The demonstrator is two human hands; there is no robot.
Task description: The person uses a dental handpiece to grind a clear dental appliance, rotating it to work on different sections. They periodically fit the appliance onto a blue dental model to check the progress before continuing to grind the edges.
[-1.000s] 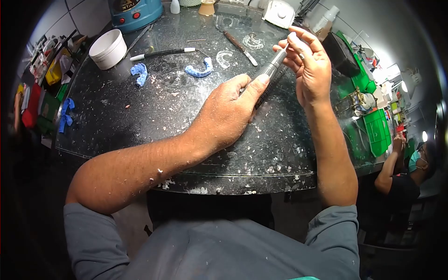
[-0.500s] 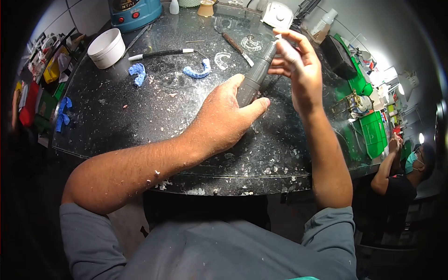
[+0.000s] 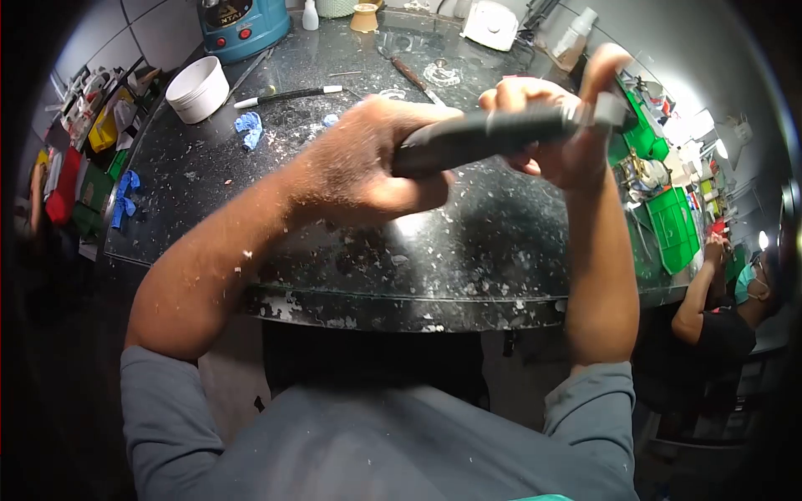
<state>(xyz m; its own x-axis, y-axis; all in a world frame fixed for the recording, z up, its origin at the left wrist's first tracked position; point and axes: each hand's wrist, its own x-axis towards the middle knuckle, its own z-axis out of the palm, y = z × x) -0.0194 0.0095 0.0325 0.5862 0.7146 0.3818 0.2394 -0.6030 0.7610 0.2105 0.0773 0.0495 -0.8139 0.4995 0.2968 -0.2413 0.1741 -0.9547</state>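
Observation:
A dark grey, pen-thick-bodied rotary handpiece (image 3: 476, 142) lies nearly level between my hands, smeared by motion. My left hand (image 3: 376, 154) is wrapped round its rear part, thumb beneath. Around the front end is my right hand (image 3: 576, 159), one digit raised and the others bent by the nose. Blur hides whether anything small is pinched there. Beyond them lie a brown-handled tool (image 3: 407, 71), a clear arch-shaped piece (image 3: 441, 75) and a black stick with white ends (image 3: 288, 98). One blue moulded piece (image 3: 249, 129) is at the left; another is mostly behind my left hand.
A white round tub (image 3: 198, 92) and a blue machine (image 3: 242, 33) stand at the back left. Pale shavings dot the black table (image 3: 468, 267). Green trays (image 3: 671, 230) line the right side, where another person in a mask works.
The handpiece has swung from steeply slanted to nearly level, its front end moving right and down. My right hand has moved right with it. My left hand now covers most of a blue piece.

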